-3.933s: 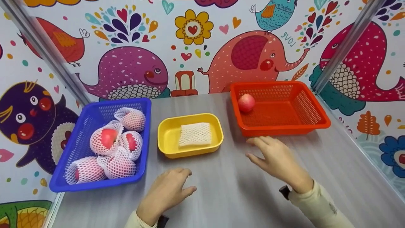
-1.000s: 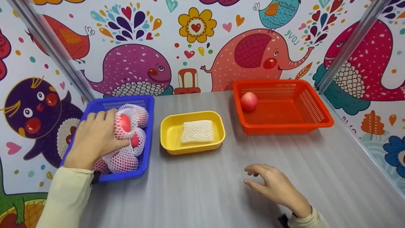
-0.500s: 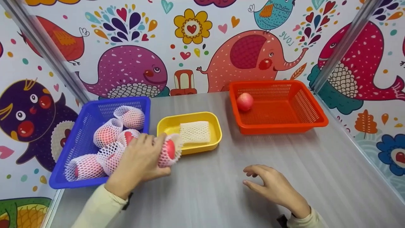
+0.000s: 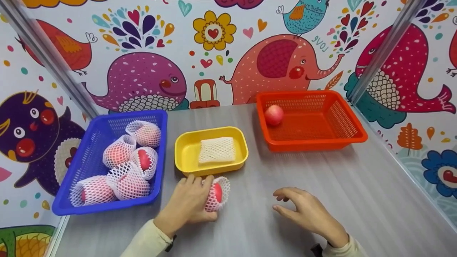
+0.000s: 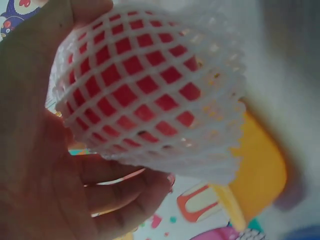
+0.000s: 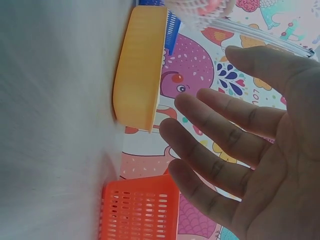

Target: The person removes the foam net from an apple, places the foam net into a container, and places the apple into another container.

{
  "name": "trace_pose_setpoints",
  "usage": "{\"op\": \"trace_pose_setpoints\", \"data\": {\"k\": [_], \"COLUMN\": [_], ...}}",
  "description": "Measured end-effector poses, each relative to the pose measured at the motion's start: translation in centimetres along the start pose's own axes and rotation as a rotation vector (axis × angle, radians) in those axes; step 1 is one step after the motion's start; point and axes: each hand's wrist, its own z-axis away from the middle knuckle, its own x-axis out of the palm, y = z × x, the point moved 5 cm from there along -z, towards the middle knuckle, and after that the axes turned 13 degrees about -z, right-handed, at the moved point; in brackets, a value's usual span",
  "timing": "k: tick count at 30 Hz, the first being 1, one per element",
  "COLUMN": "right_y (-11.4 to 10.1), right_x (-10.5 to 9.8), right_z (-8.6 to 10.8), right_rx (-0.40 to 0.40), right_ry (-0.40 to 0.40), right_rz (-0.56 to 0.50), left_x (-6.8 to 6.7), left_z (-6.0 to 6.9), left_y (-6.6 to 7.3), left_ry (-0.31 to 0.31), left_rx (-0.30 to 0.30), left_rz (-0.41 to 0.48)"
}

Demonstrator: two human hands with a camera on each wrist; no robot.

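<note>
My left hand (image 4: 187, 201) grips a red apple in a white foam net (image 4: 215, 195), held just in front of the yellow tray (image 4: 181, 162). In the left wrist view the netted apple (image 5: 135, 85) sits against the palm, fingers curled around it. My right hand (image 4: 307, 210) is over the table at the right, fingers relaxed and holding nothing; the right wrist view shows its fingers (image 6: 215, 165) spread apart. An empty foam net (image 4: 216, 150) lies flat in the yellow tray.
Several netted apples (image 4: 132, 184) lie in the blue basket (image 4: 162, 157) at the left. The red basket (image 4: 314, 145) at the back right holds one bare apple (image 4: 274, 115). Patterned walls (image 4: 214, 71) stand behind and at both sides of the grey table (image 4: 250, 232).
My left hand reached into the blue basket, took hold of a netted apple and carried it right, to the front of the yellow tray. My right hand has drawn back from the red basket.
</note>
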Motion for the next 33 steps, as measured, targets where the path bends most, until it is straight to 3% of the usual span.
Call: {"op": "trace_pose_setpoints", "data": {"k": [5,14,23,33], "right_y": [0.1,0.3,0.2,0.0], "right_x": [0.1,0.0,0.1,-0.4], "right_z": [0.3,0.7,0.5,0.2], "right_rx": [0.004,0.007,0.028,0.025], "right_ry": [-0.004,0.008,-0.008,0.005], "right_rz": [-0.008,-0.018,-0.032,-0.033], "left_x": [2.0,3.3,4.1,3.7], "left_z": [-0.1,0.1,0.2,0.0], "left_y": [1.2,1.9,1.5,1.0], "left_ry": [-0.034,0.02,-0.16,-0.104], "left_rx": [0.002,-0.013,-0.039,-0.014], "left_rz": [0.029,0.04,0.208,0.24]}}
